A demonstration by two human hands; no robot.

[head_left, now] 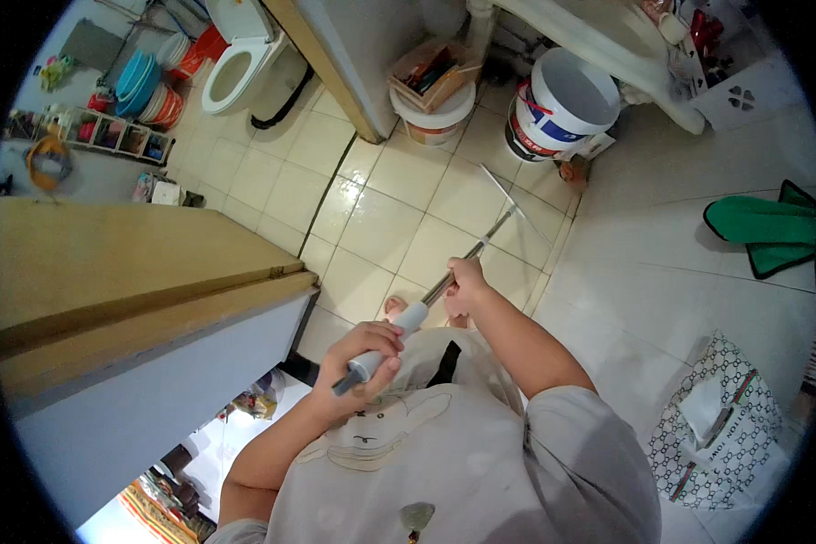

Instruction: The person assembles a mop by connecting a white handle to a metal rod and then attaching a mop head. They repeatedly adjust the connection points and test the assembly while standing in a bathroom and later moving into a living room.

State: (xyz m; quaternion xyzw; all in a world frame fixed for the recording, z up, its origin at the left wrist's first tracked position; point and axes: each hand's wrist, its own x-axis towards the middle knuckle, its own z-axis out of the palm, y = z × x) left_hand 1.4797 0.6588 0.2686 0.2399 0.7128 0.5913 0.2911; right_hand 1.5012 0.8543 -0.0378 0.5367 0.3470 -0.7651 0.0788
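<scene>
White T-shirt (480, 453) nearest the camera, with one pale green pendant (417, 516) hanging on it. Just past the shirt, holds one floor squeegee (438, 288) on a slant, from near left to far right. Wraps the left hand (363, 358) tight around the pale grip (411, 317) near its top end, and closes the right hand (465, 283) around the shiny pole (493, 231) farther down. Spaces the two hands apart, likely so as to push with one and steer with the other. Rests the thin blade (496, 182) on the tile floor (408, 190), perhaps to lie flat on it. Stands with two feet (394, 306), partly hidden, one on each side of the pole.

To count, farther off: one toilet (263, 77) at the left, one wooden box (408, 82) on a white bucket (431, 127) in the middle, and one banded bucket (544, 127) right of that, maybe stacked in another; cannot tell. Probably put there to be out of the way. At the right: one green cloth (762, 222), perhaps hung up to dry, and, nearer, one patterned bag (739, 412).
</scene>
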